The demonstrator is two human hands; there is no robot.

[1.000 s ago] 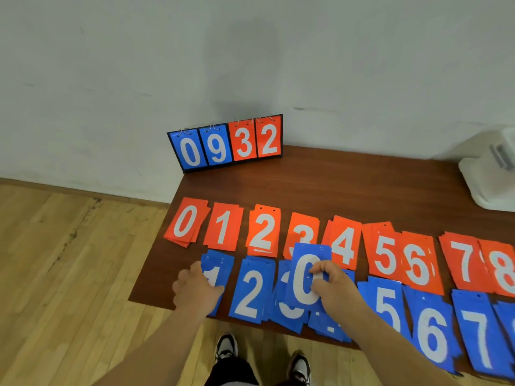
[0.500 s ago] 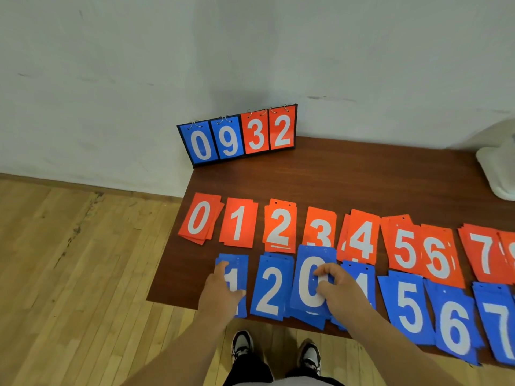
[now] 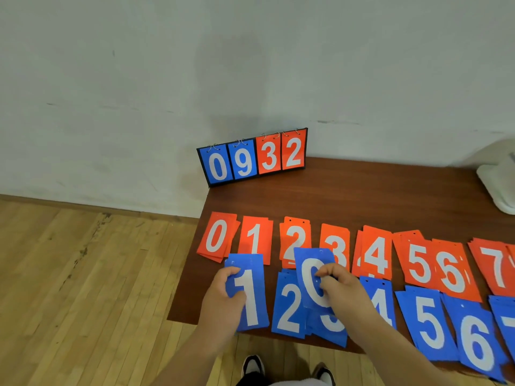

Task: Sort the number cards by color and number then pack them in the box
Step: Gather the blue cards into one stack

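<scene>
Number cards lie in two rows on the brown tabletop (image 3: 362, 196). The far row is orange piles running 0 (image 3: 216, 236) up through 7 (image 3: 494, 264) from left to right. The near row is blue piles: 2 (image 3: 288, 310), 3 (image 3: 331, 327), 4 (image 3: 386, 302), 5 (image 3: 430, 321) and 6 (image 3: 476, 349), with another cut off at the right edge.

The left grip (image 3: 223, 305) is curled round the left edge of the blue 1 cards (image 3: 252, 296), thumb across the front. Their top edge overlaps the orange 0 and 1 piles in this view. The right grip (image 3: 342, 291) pinches a single blue 0 card (image 3: 310, 274) near its middle and holds it tilted over the blue 3 pile, where it covers part of the orange 2 and 3.

A flip scoreboard (image 3: 252, 158) reading 0 9 3 2 stands at the tabletop's far left corner against the wall. A white object (image 3: 498, 188) sits at the far right. Shoes (image 3: 252, 366) show on the wooden floor (image 3: 83, 274) below.
</scene>
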